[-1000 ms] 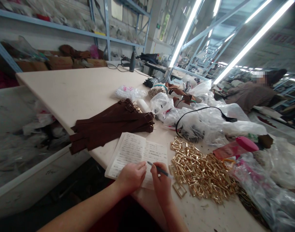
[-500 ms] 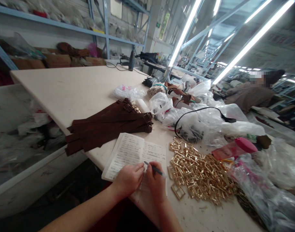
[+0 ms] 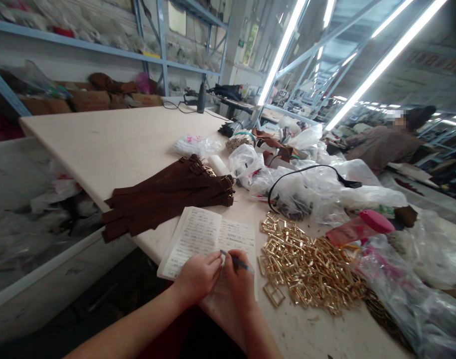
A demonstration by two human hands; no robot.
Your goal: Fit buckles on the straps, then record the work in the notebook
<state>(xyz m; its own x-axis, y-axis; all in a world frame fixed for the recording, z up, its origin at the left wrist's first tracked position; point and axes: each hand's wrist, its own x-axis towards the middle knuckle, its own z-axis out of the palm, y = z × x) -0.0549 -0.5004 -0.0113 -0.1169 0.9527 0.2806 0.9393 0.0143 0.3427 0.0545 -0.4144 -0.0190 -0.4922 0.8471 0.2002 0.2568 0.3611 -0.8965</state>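
An open notebook (image 3: 198,234) with handwritten lines lies at the table's near edge. My right hand (image 3: 240,279) is closed on a dark pen (image 3: 241,263) over the right page. Right beside it, my left hand (image 3: 200,276) rests on the lower part of the notebook, its fingers bent together near the pen's end; whether they pinch anything is hidden. Beyond the notebook lies a bundle of dark brown straps (image 3: 168,199). To the right of my right hand is a heap of gold metal buckles (image 3: 310,269).
Clear plastic bags (image 3: 310,189) and a pink bottle (image 3: 358,227) lie to the right on the pale table (image 3: 111,134). A dark upright object (image 3: 201,98) stands at the far edge. A person (image 3: 384,142) is at the right back.
The view has shifted slightly. The pen in my right hand is tilted a little differently; both hands stay at almost the same place on the notebook.
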